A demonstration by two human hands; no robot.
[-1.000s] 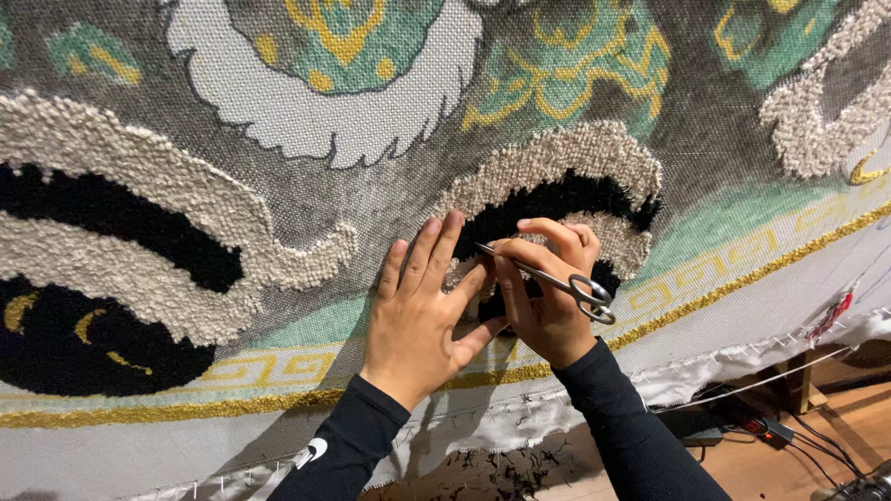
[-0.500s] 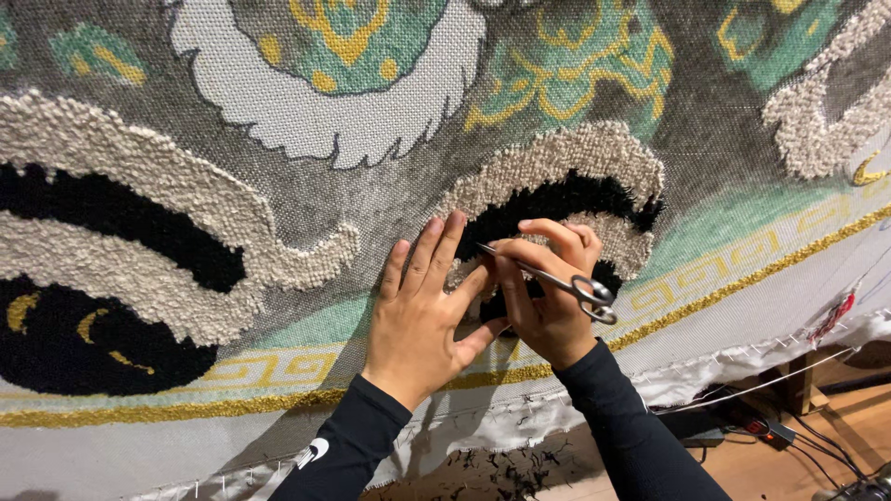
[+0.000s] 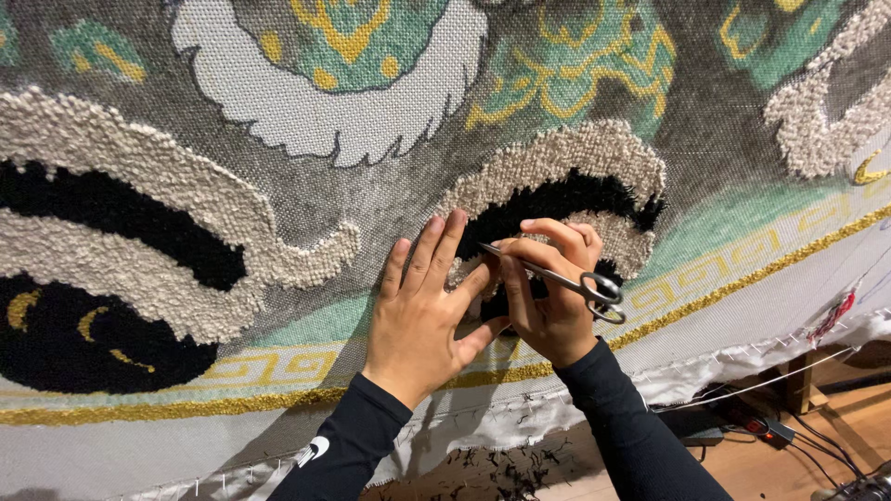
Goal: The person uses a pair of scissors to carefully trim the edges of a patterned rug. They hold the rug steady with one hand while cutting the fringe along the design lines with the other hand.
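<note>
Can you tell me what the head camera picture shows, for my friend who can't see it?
Two hands in black sleeves work on a big tufted rug stretched on a frame. The left hand presses flat on the rug, and the right hand holds small silver scissors by a fluffy black and cream patch. Dark yarn clippings lie on the floor below.

Two hands on the cloth: left hand [image 3: 422, 315], right hand [image 3: 549, 301]. One pair of scissors [image 3: 557, 276], two finger loops. One tufted rug [image 3: 278, 186] on the frame. Two black sleeves. Three black pile patches. One gold border line along lower edge. One red tassel [image 3: 832, 317].
</note>
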